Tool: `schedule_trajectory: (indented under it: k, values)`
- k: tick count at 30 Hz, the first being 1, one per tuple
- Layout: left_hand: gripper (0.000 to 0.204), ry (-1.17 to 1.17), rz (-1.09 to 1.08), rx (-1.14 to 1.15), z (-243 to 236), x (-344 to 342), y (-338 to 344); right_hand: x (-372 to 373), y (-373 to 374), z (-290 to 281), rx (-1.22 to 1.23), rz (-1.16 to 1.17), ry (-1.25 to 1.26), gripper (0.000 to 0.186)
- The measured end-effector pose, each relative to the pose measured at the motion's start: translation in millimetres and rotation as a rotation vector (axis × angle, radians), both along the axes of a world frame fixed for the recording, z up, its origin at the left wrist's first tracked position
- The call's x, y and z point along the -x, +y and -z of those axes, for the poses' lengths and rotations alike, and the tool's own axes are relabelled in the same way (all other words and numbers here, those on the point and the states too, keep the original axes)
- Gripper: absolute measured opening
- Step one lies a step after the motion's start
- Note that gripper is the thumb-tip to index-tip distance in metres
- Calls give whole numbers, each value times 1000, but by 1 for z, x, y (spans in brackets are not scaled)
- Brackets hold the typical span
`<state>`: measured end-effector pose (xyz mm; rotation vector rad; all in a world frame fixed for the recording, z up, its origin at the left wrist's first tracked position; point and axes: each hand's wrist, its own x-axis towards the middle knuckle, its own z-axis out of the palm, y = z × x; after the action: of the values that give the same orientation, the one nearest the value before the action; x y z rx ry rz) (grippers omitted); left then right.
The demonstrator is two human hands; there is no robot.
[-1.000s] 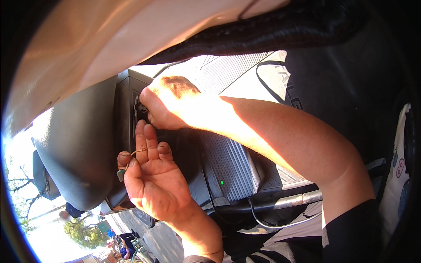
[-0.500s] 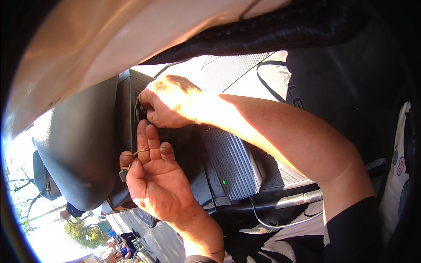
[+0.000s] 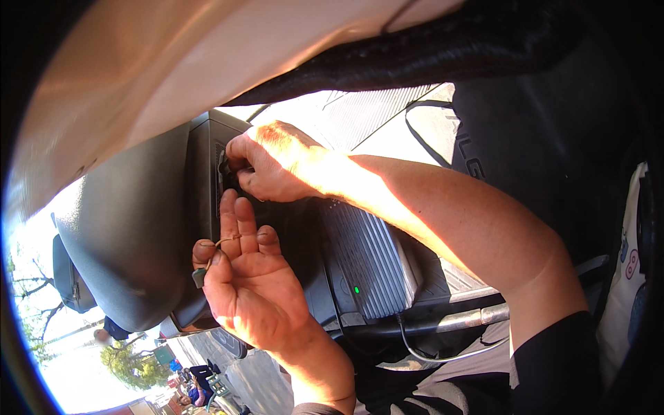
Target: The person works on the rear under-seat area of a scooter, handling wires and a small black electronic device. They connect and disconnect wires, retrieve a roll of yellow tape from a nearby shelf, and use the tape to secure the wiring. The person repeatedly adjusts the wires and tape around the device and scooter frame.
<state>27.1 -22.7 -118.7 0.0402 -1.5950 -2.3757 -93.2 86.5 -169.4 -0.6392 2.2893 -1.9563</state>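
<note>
My left hand [image 3: 259, 290] is palm up. Its thumb and forefinger pinch a thin brownish wire [image 3: 228, 239] that bends across the fingers, with a small dark green piece [image 3: 199, 278] at its lower end. The other left fingers are loosely extended toward the black panel [image 3: 200, 155] beside the scooter seat [image 3: 135, 228]. My right hand [image 3: 277, 162] is closed at a small dark fitting [image 3: 222, 166] in this panel, its thumb and fingertips bunched together. Whatever lies between the right fingertips is hidden.
A ribbed grey charger box [image 3: 366, 259] with a lit green light lies below my right forearm, a grey cable [image 3: 422, 356] running from it. A metal tube [image 3: 456, 319] passes nearby. Farther off, a person [image 3: 200, 384] sits outdoors at the lower left.
The view has shifted slightly. My right fingertips have moved a little to the right at the panel, leaving more of the fitting visible. My left hand keeps its pinch on the wire.
</note>
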Motion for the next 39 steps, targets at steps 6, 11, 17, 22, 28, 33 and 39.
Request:
schedule_trajectory:
  k: [6, 11, 17, 22, 28, 33, 39]
  values:
    - [13, 1, -8, 14, 0, 0, 0, 0, -3, -1, 2, -5, 21, 25]
    - [12, -8, -13, 24, 0, 0, 2, 0, -7, 1, 44, 15, 10, 22]
    - [12, -8, -6, 17, 0, 1, 2, 0, -11, 2, 77, 68, 30, 22]
    - [12, -5, -9, 20, 0, 0, 2, 1, -10, 2, 38, 30, 22, 19]
    - [12, -2, -16, 26, 0, 0, 5, 4, -10, 2, 54, 31, 29, 17]
    - [12, -11, -27, 35, -2, 1, 4, 4, -9, 2, -11, 86, 19, 19]
    - [12, -2, -8, 25, -1, 1, 2, 2, -6, 1, 42, 34, -43, 19]
